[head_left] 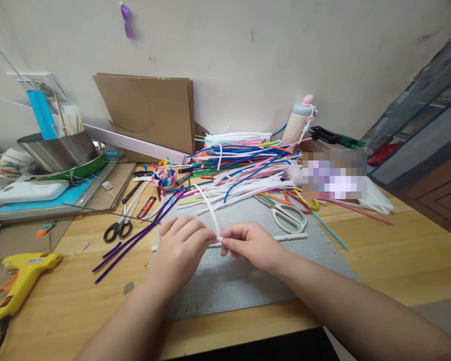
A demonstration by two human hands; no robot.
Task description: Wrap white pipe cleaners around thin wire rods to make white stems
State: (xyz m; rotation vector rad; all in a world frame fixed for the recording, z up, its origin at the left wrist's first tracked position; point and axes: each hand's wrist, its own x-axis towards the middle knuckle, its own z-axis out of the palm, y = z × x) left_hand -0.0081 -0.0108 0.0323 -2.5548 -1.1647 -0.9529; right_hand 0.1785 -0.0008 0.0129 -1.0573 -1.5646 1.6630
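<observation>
Centrally, a white pipe cleaner [211, 209] rises from the meeting point of both hands, leaning up and left toward the big heap of coloured pipe cleaners [244, 173]. The left hand [184, 245] closes its thumb and fingers on its lower end, and the right hand [253, 245] pinches at the same spot from the other side. Another white length [293, 237] lies crosswise, showing past either hand; its middle is hidden by them. Just beyond the right hand, pale-handled scissors [290, 218] rest partly on the grey mat [229, 288], near a blue stem [329, 230]. Left of the left hand lie purple stems [126, 250] and black-handled scissors [118, 231], with a yellow glue gun [24, 276] well apart at the desk's far left. The heap crowds the rear, before the cardboard [150, 110] and bottle [296, 125]. Between the forearms, mat surface stretches toward the front edge of the desk [383, 250]; bare wood shows to its right.
</observation>
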